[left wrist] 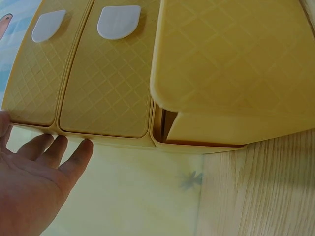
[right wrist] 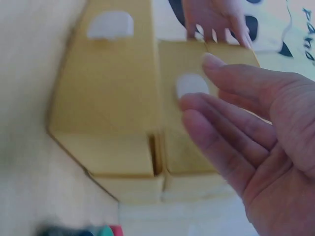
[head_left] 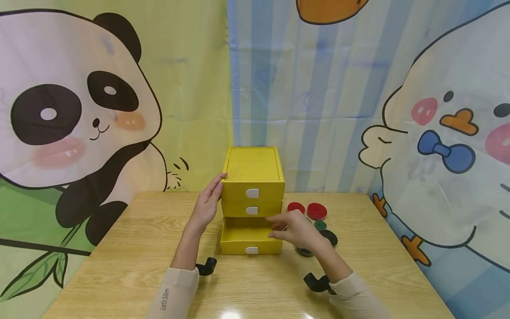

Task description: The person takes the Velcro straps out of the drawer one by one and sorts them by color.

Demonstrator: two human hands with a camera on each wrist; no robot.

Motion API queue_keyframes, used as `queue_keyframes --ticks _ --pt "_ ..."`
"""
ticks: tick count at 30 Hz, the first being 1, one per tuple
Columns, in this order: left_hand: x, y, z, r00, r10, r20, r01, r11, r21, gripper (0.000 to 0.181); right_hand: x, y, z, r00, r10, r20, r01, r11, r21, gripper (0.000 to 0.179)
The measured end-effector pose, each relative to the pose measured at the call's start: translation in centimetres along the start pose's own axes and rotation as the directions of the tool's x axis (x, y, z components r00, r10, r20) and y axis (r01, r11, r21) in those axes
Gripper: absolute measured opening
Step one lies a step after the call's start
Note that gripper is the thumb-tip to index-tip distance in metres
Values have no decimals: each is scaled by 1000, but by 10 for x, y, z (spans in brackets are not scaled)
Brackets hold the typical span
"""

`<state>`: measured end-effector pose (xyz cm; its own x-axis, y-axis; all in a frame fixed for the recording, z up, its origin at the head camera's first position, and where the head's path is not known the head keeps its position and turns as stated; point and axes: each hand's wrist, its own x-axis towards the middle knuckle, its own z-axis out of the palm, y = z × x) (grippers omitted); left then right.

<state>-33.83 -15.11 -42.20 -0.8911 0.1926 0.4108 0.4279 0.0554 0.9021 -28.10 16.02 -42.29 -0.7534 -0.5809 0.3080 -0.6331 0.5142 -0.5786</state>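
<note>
A yellow three-drawer storage box [head_left: 255,164] stands on the wooden table with its bottom drawer [head_left: 251,247] pulled out. The upper two drawers are closed, and each front has a white tab. Against the box's left side, my left hand [head_left: 206,206] rests with its fingers at the upper edge. In the left wrist view, the fingers of the left hand [left wrist: 44,177] touch the side of the box. Over the right part of the pulled-out drawer hovers my right hand [head_left: 296,228], its fingers loosely bent. Nothing shows between the fingers of the right hand [right wrist: 266,128] in the right wrist view.
Right of the box lie red discs [head_left: 317,211], a small green disc [head_left: 320,225] and dark discs [head_left: 329,238], partly behind the right hand. Black wrist-camera mounts [head_left: 316,282] jut from both wrists. A printed curtain [head_left: 199,110] hangs behind the table [head_left: 131,261].
</note>
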Motion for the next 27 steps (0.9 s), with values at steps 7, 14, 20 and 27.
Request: queue_keyframes --ticks 7,14,20,27 --pt "0 -2 0 1000 3 -6 -3 1000 8 46 5 -11 27 999 -40 13 40 999 -1 13" --pt "0 -1 1 1000 0 -10 0 1000 13 45 7 -14 56 994 -106 11 107 986 -126 6" --pt "1 -1 0 1000 3 -10 -2 1000 16 45 7 -17 66 991 -130 -15 123 963 -242 15" --pt "1 -3 0 1000 10 1 -10 1000 -3 47 6 -15 71 990 -136 -37 112 915 -387 18"
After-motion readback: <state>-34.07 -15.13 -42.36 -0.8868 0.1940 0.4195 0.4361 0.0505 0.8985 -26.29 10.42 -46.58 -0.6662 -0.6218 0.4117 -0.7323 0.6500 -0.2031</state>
